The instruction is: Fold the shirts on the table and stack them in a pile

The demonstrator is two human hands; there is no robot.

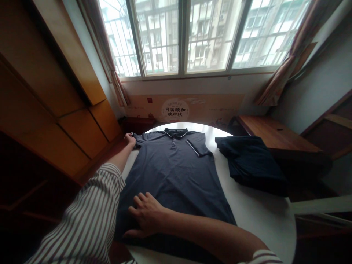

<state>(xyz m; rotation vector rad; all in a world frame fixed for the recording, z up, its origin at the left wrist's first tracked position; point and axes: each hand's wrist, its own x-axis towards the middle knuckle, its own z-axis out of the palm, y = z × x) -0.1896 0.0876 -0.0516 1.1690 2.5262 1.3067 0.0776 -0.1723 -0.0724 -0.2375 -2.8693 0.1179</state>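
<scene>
A dark grey-blue polo shirt (176,172) lies spread front side up, its dark, white-edged collar toward the window. Its sleeve on the right side is folded inward over the chest. At the far left, my left hand (130,138) pinches the cuff of the other sleeve, which reaches out past the table edge. My right hand (147,214) rests on the lower left part of the shirt, fingers spread and holding nothing. My right forearm crosses over the shirt's hem area and hides some of it.
The shirt lies on a white round table (258,220). Folded dark navy clothing (250,161) sits on its right side. A wooden desk (277,134) stands behind on the right, wooden cabinets (74,128) on the left. A printed banner (203,106) is below the barred window.
</scene>
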